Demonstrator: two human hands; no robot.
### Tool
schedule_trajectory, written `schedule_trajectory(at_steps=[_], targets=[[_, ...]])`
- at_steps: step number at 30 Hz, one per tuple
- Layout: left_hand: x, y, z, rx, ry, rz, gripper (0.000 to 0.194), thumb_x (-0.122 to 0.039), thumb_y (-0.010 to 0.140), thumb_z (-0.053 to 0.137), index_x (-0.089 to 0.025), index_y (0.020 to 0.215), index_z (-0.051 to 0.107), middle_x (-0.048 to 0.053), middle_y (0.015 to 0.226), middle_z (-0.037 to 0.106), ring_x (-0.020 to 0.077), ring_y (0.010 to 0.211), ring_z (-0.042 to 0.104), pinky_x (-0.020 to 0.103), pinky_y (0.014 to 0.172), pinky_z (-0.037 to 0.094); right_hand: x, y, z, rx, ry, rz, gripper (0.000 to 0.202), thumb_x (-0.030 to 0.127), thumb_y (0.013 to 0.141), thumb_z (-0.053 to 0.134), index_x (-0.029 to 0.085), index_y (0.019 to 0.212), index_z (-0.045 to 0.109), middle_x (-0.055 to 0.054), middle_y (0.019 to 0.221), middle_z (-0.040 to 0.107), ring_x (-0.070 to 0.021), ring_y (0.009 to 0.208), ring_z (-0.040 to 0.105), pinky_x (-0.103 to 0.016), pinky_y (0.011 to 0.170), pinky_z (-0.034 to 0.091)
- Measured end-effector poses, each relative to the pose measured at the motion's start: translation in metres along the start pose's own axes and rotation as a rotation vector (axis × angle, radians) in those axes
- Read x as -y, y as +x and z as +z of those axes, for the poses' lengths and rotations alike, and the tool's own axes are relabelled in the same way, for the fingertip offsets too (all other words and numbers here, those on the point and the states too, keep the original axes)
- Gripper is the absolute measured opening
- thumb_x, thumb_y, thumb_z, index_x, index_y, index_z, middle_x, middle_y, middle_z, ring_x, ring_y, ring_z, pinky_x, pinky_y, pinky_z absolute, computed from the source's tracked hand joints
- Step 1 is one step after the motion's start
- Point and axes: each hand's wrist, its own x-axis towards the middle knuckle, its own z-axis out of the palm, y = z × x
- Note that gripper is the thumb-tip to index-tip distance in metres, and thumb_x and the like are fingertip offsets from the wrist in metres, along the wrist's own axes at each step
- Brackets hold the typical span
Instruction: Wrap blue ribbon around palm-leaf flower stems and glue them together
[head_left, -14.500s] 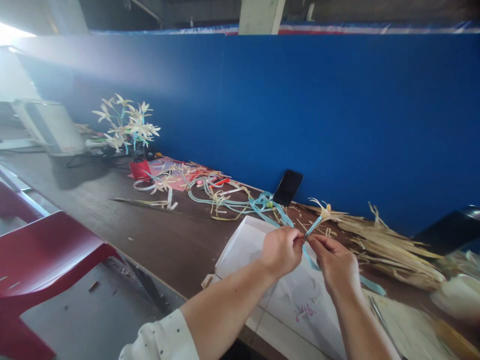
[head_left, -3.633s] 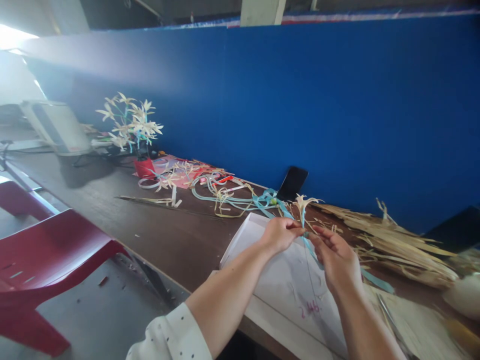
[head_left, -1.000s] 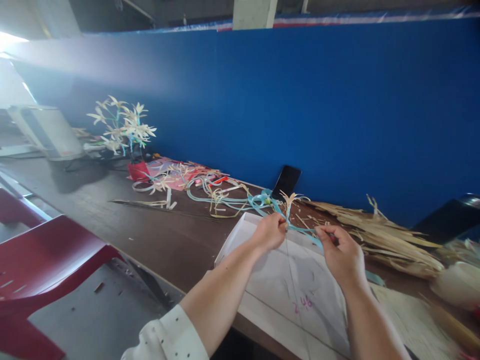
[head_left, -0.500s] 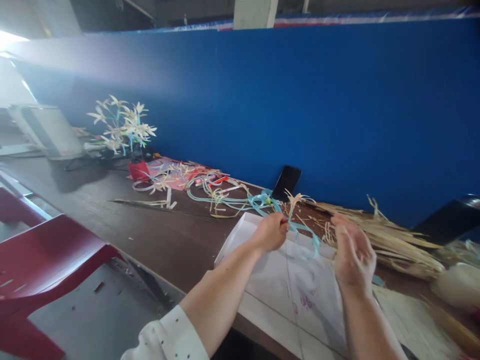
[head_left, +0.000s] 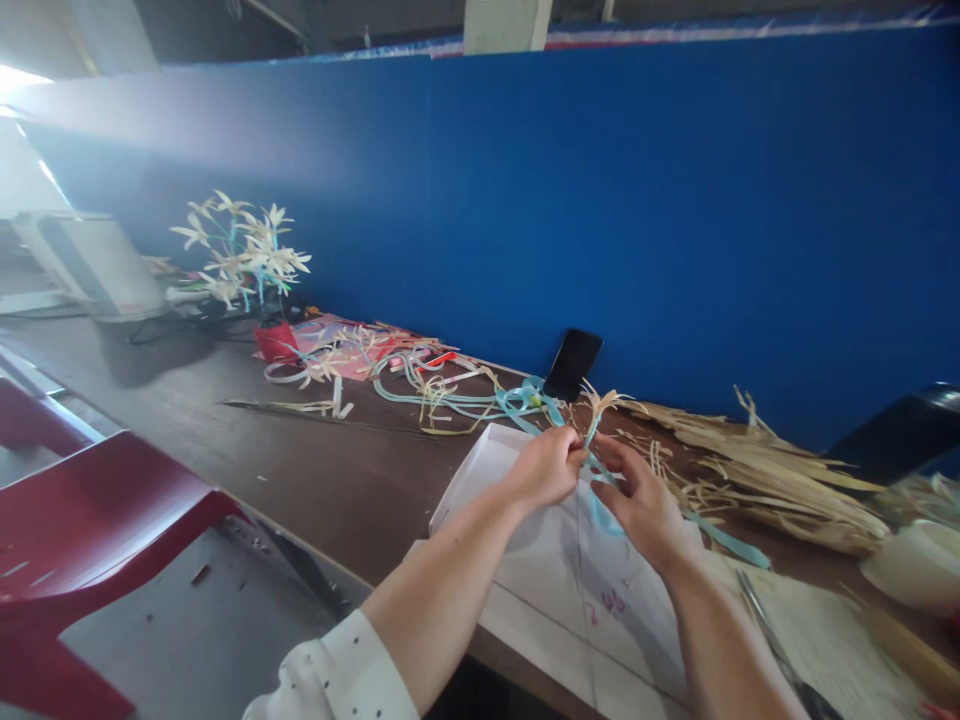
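Observation:
My left hand (head_left: 551,466) is closed in a pinch on the stem of a handmade flower (head_left: 600,404) with pale, dried-leaf petals, held upright. Light blue ribbon (head_left: 606,516) wraps the stem and hangs in a loop below it. Close on the right, my right hand (head_left: 646,508) has its thumb and forefinger apart, the fingertips at the stem and ribbon. Part of the ribbon is hidden behind this hand. Beneath both hands lies a shallow white box (head_left: 544,565) with pink handwriting on it.
A phone (head_left: 574,364) leans on the blue partition (head_left: 675,200). Dried leaf strips (head_left: 780,480) lie right; ribbon coils (head_left: 442,398) and paper scraps lie left. Further left stand a potted handmade plant (head_left: 259,250) and a kettle (head_left: 97,265). Scissors (head_left: 780,640) rest at lower right.
My right hand has moved left and in toward the flower stem, its fingers now at the ribbon. My left hand keeps the flower in nearly the same place. The hanging loop has shifted left.

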Motion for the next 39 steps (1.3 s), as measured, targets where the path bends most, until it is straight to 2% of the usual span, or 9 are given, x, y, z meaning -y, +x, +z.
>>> schedule_trajectory(at_steps=[6, 9, 12, 15, 21, 30, 39], targets=[[0.0, -0.0004, 0.0012, 0.013, 0.016, 0.008, 0.016, -0.026, 0.084, 0.042, -0.016, 0.083, 0.054, 0.006, 0.085, 0.061, 0.0166, 0.08, 0.056, 0.026, 0.071, 0.042, 0.0006, 0.0003, -0.0054, -0.108, -0.156, -0.064, 0.035, 0.028, 0.073, 0.056, 0.025, 0.107, 0.063, -0.004, 0.103, 0.064, -0.0205, 0.093, 0.057, -0.033, 0.076, 0.045], [-0.0003, -0.0002, 0.0009, 0.016, 0.026, 0.005, 0.017, -0.028, 0.085, 0.042, -0.016, 0.084, 0.054, 0.006, 0.088, 0.062, 0.0171, 0.083, 0.056, 0.027, 0.073, 0.042, -0.0005, 0.0002, -0.0044, -0.118, -0.196, -0.037, 0.026, 0.035, 0.073, 0.055, 0.022, 0.092, 0.068, -0.005, 0.093, 0.067, -0.0208, 0.08, 0.059, -0.033, 0.071, 0.045], [-0.0007, -0.0001, -0.0001, 0.028, 0.027, -0.001, 0.018, -0.029, 0.085, 0.042, -0.016, 0.086, 0.055, 0.007, 0.09, 0.062, 0.0174, 0.084, 0.057, 0.027, 0.074, 0.043, 0.0004, 0.0001, -0.0044, -0.095, -0.174, 0.036, 0.028, 0.041, 0.071, 0.056, 0.02, 0.085, 0.069, -0.006, 0.078, 0.067, -0.0206, 0.065, 0.058, -0.032, 0.06, 0.044], [-0.0012, -0.0004, -0.0007, 0.044, 0.017, -0.012, 0.018, -0.029, 0.085, 0.044, -0.016, 0.087, 0.056, 0.007, 0.09, 0.063, 0.0173, 0.083, 0.057, 0.026, 0.074, 0.043, 0.0002, 0.0002, -0.0052, -0.064, -0.1, 0.098, 0.028, 0.041, 0.071, 0.057, 0.02, 0.084, 0.068, -0.003, 0.065, 0.064, -0.0193, 0.058, 0.056, -0.029, 0.051, 0.04], [-0.0011, -0.0013, 0.0002, 0.07, 0.015, 0.016, 0.018, -0.029, 0.084, 0.044, -0.016, 0.086, 0.057, 0.005, 0.088, 0.063, 0.0165, 0.081, 0.057, 0.025, 0.072, 0.042, 0.0004, 0.0004, -0.0047, -0.072, 0.059, 0.217, 0.025, 0.035, 0.071, 0.056, 0.02, 0.086, 0.069, 0.001, 0.057, 0.059, -0.0126, 0.044, 0.046, -0.025, 0.043, 0.032], [-0.0007, -0.0006, 0.0013, 0.083, -0.003, 0.04, 0.02, -0.031, 0.085, 0.044, -0.015, 0.085, 0.057, 0.005, 0.088, 0.063, 0.0155, 0.08, 0.056, 0.024, 0.072, 0.042, -0.0032, -0.0005, -0.0056, -0.045, 0.335, 0.365, 0.027, 0.035, 0.066, 0.062, 0.017, 0.084, 0.07, 0.006, 0.043, 0.04, -0.0085, 0.037, 0.03, -0.023, 0.037, 0.02], [0.0006, -0.0005, 0.0005, 0.09, -0.007, 0.01, 0.021, -0.032, 0.085, 0.044, -0.016, 0.085, 0.056, 0.005, 0.087, 0.062, 0.0157, 0.079, 0.056, 0.025, 0.072, 0.042, -0.0071, -0.0001, -0.0056, -0.028, 0.193, 0.326, 0.039, 0.044, 0.067, 0.061, 0.014, 0.088, 0.071, 0.003, 0.042, 0.044, -0.0097, 0.038, 0.035, -0.024, 0.039, 0.023]])
